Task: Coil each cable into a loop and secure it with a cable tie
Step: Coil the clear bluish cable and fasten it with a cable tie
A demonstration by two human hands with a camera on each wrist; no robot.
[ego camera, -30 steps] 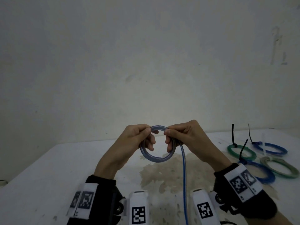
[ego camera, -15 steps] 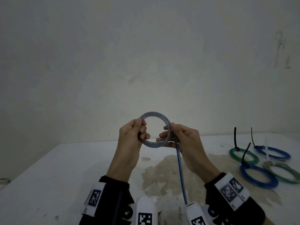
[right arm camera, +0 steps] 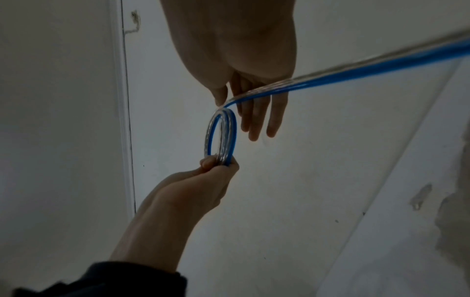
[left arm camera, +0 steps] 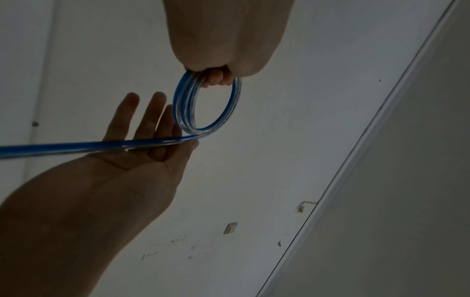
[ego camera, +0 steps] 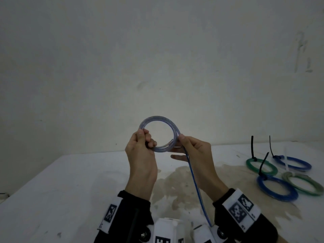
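Observation:
A clear cable with a blue stripe is wound into a small coil (ego camera: pixel 158 118) held up in front of the wall. My left hand (ego camera: pixel 140 155) grips the coil's lower left side with curled fingers, as the left wrist view (left arm camera: pixel 216 76) and the right wrist view (right arm camera: pixel 211 170) both show. My right hand (ego camera: pixel 196 155) is at the coil's right side with its fingers straight. Its thumb lies against the cable where the loose tail (ego camera: pixel 194 181) leaves the coil (right arm camera: pixel 208 136). The tail runs down toward me across the right palm (left arm camera: pixel 142 156).
On the white table (ego camera: pixel 52 199), at the right, lie several tied coils: a green one (ego camera: pixel 262 172), two blue ones (ego camera: pixel 292 159) (ego camera: pixel 277 197) and a grey-green one (ego camera: pixel 303 191), with tie ends sticking up. A brown stain (ego camera: pixel 184 181) marks the table below my hands.
Both hands have lifted the coil and turned it upright above them. My right hand's fingers have straightened out from a pinch on the coil.

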